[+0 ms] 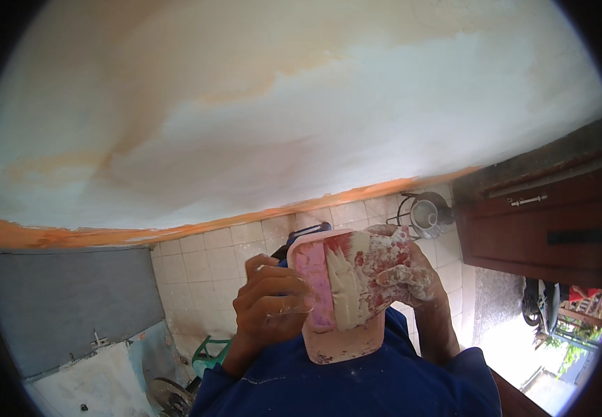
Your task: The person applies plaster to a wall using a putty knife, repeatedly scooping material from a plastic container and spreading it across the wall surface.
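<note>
In front of my chest is a pale pink plastic board (342, 340), with a brighter pink strip and a thick band of cream paste (346, 292) on it. My left hand (266, 306) has curled fingers at the board's left side, fingertips against the pink surface. My right hand (412, 278), crusted with white paste, grips the right side, where a red, paste-smeared piece (377, 254) shows; I cannot tell whether that is a separate tool. A dark blue object (308, 229) shows behind the board, partly hidden.
A white, orange-edged patchy surface (294, 111) spans the top. Around me are a tiled floor (203, 285), a metal pot on a stand (426, 217), a green plastic stool (210, 351), a grey door (71, 299), a brown door (537, 229) and a bright opening (551, 361).
</note>
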`<action>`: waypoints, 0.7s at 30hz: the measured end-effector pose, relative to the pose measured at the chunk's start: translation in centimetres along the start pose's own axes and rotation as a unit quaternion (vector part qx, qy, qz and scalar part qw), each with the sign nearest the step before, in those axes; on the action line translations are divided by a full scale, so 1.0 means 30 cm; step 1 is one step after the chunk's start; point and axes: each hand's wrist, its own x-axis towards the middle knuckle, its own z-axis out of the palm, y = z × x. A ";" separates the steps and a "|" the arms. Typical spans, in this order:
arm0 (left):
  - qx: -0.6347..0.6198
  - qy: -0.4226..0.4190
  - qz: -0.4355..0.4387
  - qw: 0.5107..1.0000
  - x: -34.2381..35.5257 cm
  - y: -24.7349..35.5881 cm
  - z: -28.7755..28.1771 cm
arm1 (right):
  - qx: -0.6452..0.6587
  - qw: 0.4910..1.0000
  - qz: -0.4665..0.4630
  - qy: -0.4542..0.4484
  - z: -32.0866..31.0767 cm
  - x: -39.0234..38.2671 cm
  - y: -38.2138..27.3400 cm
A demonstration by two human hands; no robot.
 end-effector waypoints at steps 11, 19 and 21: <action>0.090 -0.022 0.026 0.995 -0.004 -0.003 -0.006 | -0.012 1.000 0.012 -0.003 0.000 0.007 -0.005; -0.090 0.147 -0.177 0.969 -0.071 -0.039 0.053 | -0.016 1.000 -0.012 -0.006 -0.002 0.006 -0.011; -0.203 0.136 -0.315 0.917 -0.081 -0.029 0.051 | -0.016 1.000 -0.006 -0.006 -0.002 0.004 -0.019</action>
